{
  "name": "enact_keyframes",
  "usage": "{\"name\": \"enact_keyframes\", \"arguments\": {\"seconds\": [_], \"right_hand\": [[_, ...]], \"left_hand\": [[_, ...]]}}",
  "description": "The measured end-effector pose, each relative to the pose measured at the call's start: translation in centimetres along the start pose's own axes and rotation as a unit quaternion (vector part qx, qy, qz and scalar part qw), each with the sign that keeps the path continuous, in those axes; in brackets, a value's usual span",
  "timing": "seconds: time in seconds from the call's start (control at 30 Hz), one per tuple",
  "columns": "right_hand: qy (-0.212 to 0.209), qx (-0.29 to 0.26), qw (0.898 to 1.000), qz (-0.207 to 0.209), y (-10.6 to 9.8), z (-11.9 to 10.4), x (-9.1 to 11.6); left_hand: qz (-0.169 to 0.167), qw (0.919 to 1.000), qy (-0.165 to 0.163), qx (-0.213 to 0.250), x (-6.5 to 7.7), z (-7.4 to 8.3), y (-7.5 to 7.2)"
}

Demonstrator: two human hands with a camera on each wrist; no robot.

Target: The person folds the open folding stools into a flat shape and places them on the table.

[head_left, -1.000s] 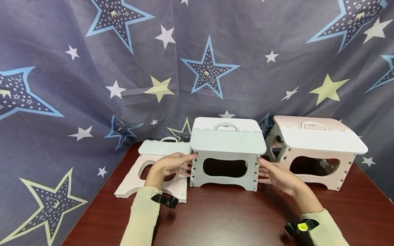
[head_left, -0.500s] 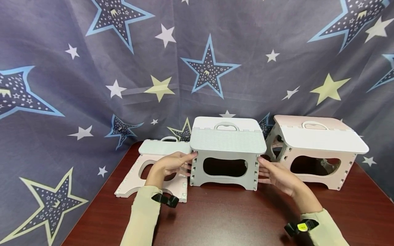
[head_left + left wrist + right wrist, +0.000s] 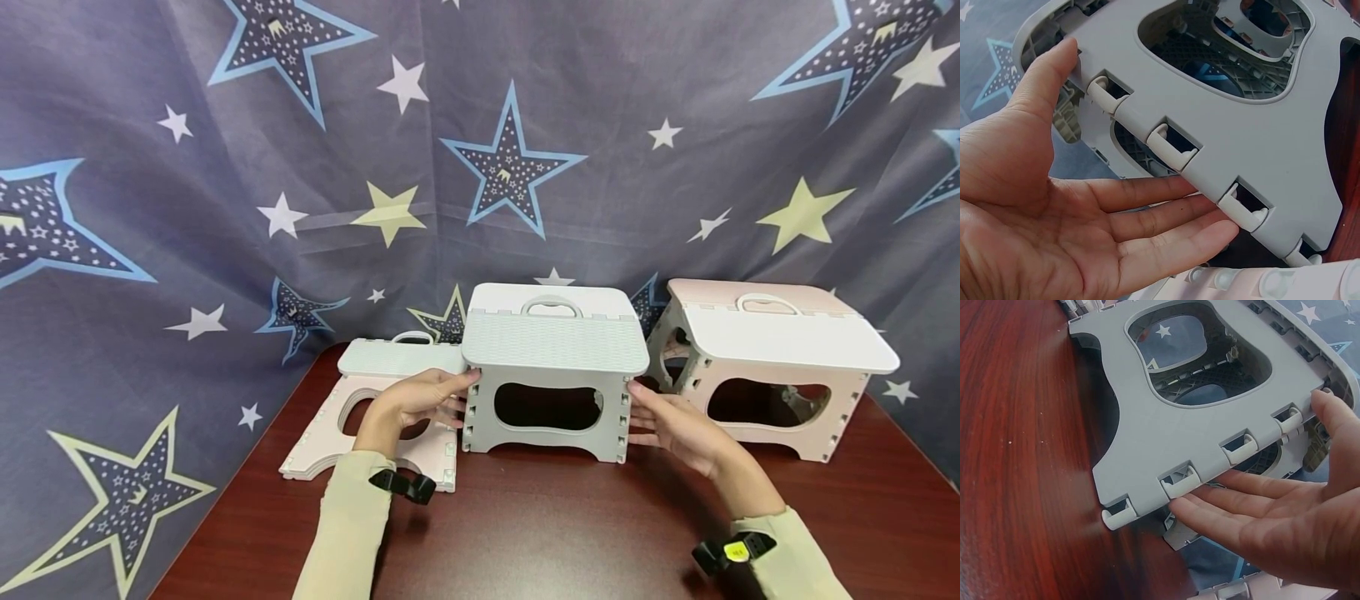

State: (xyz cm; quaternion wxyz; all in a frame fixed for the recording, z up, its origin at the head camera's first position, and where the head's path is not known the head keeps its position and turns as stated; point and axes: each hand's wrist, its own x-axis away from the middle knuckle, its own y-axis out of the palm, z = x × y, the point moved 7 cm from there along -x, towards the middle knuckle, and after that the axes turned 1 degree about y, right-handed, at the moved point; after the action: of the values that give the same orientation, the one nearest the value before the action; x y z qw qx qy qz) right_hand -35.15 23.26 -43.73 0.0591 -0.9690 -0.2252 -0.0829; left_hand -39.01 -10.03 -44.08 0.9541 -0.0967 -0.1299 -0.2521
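Note:
A grey folding step stool, with a white strip and a carry handle on its top, stands unfolded in the middle of the head view. My left hand is at its left side, the thumb by the upper front corner. In the left wrist view the left fingers stretch nearly straight along the hinged edge of the leg panel. On the opposite side my right hand mirrors this. Its fingers extend straight against the hinge tabs, with the thumb near the top corner.
A folded stool, pink with a pale green end and white handle, lies flat at the left, beneath the left hand. Unfolded at the right stands a pink and white stool. All rest on a dark red wooden table before a star-patterned curtain.

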Motion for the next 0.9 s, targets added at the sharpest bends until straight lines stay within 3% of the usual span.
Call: {"name": "enact_keyframes", "arguments": {"seconds": [0.9], "right_hand": [[-0.020,-0.007,0.999,-0.042,0.25,-0.09,-0.02]], "left_hand": [[-0.010,0.9998,0.013,-0.012,-0.22,-0.23,-0.10]]}}
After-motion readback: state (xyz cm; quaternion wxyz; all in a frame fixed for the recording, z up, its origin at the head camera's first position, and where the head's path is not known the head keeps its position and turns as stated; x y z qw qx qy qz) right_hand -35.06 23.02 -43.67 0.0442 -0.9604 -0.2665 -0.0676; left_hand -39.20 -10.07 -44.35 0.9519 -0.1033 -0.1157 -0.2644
